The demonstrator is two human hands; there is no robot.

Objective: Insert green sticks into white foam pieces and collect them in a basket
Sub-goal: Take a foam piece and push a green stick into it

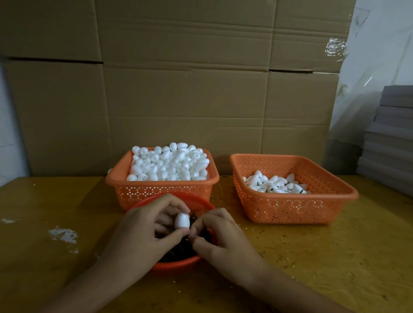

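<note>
One wall of cardboard boxes (180, 71) stands behind the yellow table (334, 257). From the round red bowl (177, 265) of dark sticks (176, 252), a full basket (163, 188) sits at twelve o'clock and a part-filled basket (292, 208) at two o'clock. Over the bowl, the left hand (137, 237) pinches a foam egg (182, 220). The right hand (222, 239) meets it at five o'clock, fingers curled; I cannot tell what they grip.

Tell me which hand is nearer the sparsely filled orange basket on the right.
Right. The right hand is just left of that basket; the left hand, pinching a white foam piece, lies farther left, beyond the right hand.
</note>
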